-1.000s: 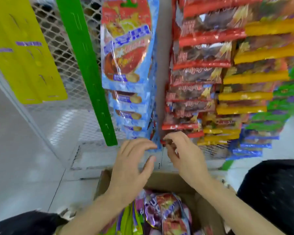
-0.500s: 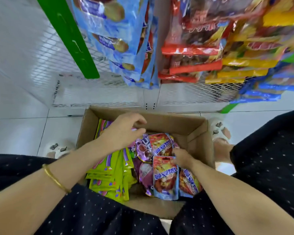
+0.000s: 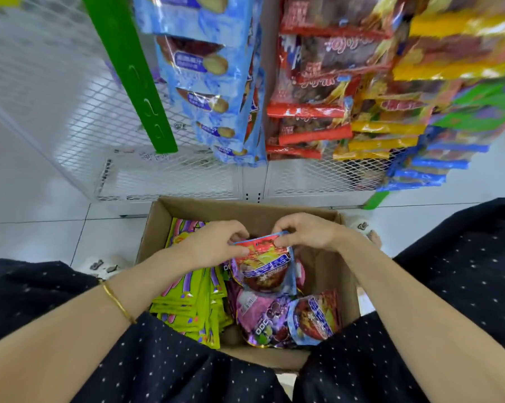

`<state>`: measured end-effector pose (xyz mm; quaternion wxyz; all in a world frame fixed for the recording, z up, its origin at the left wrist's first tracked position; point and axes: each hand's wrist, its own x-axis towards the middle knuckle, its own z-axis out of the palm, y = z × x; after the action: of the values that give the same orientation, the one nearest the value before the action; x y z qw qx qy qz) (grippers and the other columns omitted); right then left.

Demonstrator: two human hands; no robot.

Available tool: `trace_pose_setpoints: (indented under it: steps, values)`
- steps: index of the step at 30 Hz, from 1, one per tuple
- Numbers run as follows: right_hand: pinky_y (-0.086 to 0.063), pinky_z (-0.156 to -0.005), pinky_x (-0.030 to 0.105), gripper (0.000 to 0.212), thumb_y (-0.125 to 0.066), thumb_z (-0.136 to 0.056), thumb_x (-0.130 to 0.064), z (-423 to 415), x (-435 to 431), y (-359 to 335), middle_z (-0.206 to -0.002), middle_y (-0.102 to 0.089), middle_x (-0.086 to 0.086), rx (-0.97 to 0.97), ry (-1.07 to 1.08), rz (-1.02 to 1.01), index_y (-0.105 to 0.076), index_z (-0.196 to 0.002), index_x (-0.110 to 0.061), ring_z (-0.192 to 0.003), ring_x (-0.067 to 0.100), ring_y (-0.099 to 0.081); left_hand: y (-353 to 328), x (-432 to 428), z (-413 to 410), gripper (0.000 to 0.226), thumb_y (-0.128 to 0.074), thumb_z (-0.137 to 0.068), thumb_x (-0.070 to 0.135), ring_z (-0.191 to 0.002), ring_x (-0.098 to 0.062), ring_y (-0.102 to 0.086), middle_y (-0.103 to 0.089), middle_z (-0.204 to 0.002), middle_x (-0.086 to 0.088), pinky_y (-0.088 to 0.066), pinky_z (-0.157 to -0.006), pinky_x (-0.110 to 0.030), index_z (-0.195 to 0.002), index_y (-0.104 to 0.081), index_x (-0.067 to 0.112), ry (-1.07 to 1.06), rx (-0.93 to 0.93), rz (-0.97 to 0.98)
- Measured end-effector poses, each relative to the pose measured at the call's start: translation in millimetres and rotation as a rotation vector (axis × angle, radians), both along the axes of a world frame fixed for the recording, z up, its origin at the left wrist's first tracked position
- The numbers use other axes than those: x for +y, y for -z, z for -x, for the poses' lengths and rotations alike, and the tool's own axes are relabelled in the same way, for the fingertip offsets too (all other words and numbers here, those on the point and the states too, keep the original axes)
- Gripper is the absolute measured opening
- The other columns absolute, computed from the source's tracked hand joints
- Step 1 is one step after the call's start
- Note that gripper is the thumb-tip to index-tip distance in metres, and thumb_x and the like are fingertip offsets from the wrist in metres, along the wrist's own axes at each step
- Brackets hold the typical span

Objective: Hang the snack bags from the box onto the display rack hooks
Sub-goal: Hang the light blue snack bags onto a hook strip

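Note:
A red and blue snack bag (image 3: pixel 264 267) is held upright over the open cardboard box (image 3: pixel 321 257). My left hand (image 3: pixel 216 245) pinches its top left corner and my right hand (image 3: pixel 306 232) pinches its top right corner. Inside the box lie a stack of lime-green bags (image 3: pixel 187 303), purple bags (image 3: pixel 262 318) and another red and blue bag (image 3: pixel 318 318). On the white mesh display rack (image 3: pixel 70 112) above hangs a column of blue bags (image 3: pixel 216 82) of the same kind.
A green hanging strip (image 3: pixel 134 74) with bare hooks hangs left of the blue column. Red bags (image 3: pixel 312 112), yellow bags (image 3: pixel 391 129) and blue-edged bags (image 3: pixel 431 170) fill the rack to the right. My knees in dark dotted fabric flank the box on the white tiled floor.
Both hands dropped from the rack's lowest bags into the box. They now lift one red and blue bag by its top edge. The view tilted down.

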<state>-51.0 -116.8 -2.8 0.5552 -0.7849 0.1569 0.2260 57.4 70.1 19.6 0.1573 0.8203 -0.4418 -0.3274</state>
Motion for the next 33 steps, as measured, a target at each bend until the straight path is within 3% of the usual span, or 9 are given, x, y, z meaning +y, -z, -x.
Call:
trace_pose_setpoints:
  steps: [7,9,11,17,20,23,26,31,33]
  values:
    - [-0.043,-0.061,0.015,0.016,-0.065,-0.086,-0.013,4,10,-94,-0.076,-0.058,-0.006,-0.357,0.139,0.139,-0.06,-0.073,-0.021,-0.068,0.0,-0.055,-75,11,-7,0.007,-0.066,-0.085,0.019,-0.063,0.0,-0.05,-0.058,-0.073,0.005,-0.036,-0.06,-0.022,-0.087,-0.068,0.013,-0.135,-0.062,0.326]
    - [-0.045,-0.062,0.014,0.019,-0.062,-0.087,-0.011,3,14,-123,-0.077,-0.059,-0.009,-0.467,0.153,0.17,-0.059,-0.074,-0.023,-0.069,-0.004,-0.056,-109,16,-8,0.001,-0.066,-0.086,0.018,-0.066,0.0,-0.054,-0.062,-0.077,0.003,-0.039,-0.061,-0.013,-0.084,-0.066,0.018,-0.129,-0.071,0.381]
    - [-0.047,-0.064,0.016,0.016,-0.061,-0.088,-0.014,2,19,-158,-0.08,-0.061,-0.011,-0.573,0.162,0.238,-0.06,-0.077,-0.025,-0.071,-0.004,-0.056,-150,21,-7,0.002,-0.064,-0.086,0.016,-0.073,-0.007,-0.061,-0.067,-0.084,-0.003,-0.047,-0.069,-0.017,-0.086,-0.066,0.018,-0.144,-0.116,0.471]
    - [-0.043,-0.066,0.021,0.015,-0.063,-0.088,-0.015,-8,26,-259,-0.073,-0.058,-0.011,-0.942,0.226,0.309,-0.06,-0.078,-0.026,-0.068,-0.001,-0.053,-285,26,-26,0.006,-0.056,-0.09,0.016,-0.061,0.006,-0.057,-0.065,-0.076,0.006,-0.043,-0.06,-0.009,-0.09,-0.062,0.018,-0.391,-0.378,1.123]
    - [-0.044,-0.072,0.033,0.016,-0.064,-0.086,-0.018,-25,26,-300,-0.077,-0.059,-0.005,-1.097,0.285,0.312,-0.06,-0.076,-0.031,-0.073,0.008,-0.054,-333,5,-63,0.019,-0.057,-0.088,0.022,-0.075,-0.001,-0.056,-0.062,-0.085,0.007,-0.049,-0.073,-0.02,-0.104,-0.062,0.013,-0.471,-0.431,1.21]
    - [-0.044,-0.069,0.025,0.019,-0.063,-0.086,-0.012,-49,28,-336,-0.074,-0.058,-0.005,-1.21,0.363,0.282,-0.057,-0.078,-0.028,-0.069,0.002,-0.053,-361,-24,-95,0.034,-0.056,-0.086,0.028,-0.088,-0.012,-0.056,-0.063,-0.1,-0.005,-0.048,-0.083,-0.031,-0.111,-0.061,0.006,-0.507,-0.441,1.16]
    - [-0.035,-0.057,0.016,0.021,-0.062,-0.088,-0.009,-76,26,-362,-0.064,-0.049,-0.01,-1.268,0.443,0.356,-0.053,-0.076,-0.025,-0.055,-0.004,-0.043,-376,-48,-115,0.012,-0.05,-0.094,0.019,-0.081,-0.017,-0.062,-0.063,-0.098,-0.012,-0.053,-0.073,-0.031,-0.095,-0.058,0.01,-0.481,-0.239,1.135]
    - [-0.03,-0.052,0.015,0.017,-0.058,-0.091,-0.015,-113,16,-394,-0.063,-0.035,-0.008,-1.307,0.59,0.492,-0.046,-0.08,-0.011,-0.055,0.003,-0.032,-406,-63,-121,0.03,-0.045,-0.095,0.035,-0.061,-0.014,-0.06,-0.068,-0.064,0.002,-0.045,-0.058,-0.025,-0.08,-0.06,0.015,-0.557,0.212,1.197]
    - [-0.031,-0.053,0.012,0.026,-0.057,-0.091,-0.014,-122,15,-404,-0.063,-0.032,-0.007,-1.325,0.623,0.53,-0.04,-0.071,-0.012,-0.055,0.003,-0.029,-416,-66,-121,0.032,-0.044,-0.096,0.041,-0.069,-0.016,-0.056,-0.065,-0.072,0.0,-0.047,-0.067,-0.03,-0.084,-0.058,0.014,-0.541,0.27,1.177]
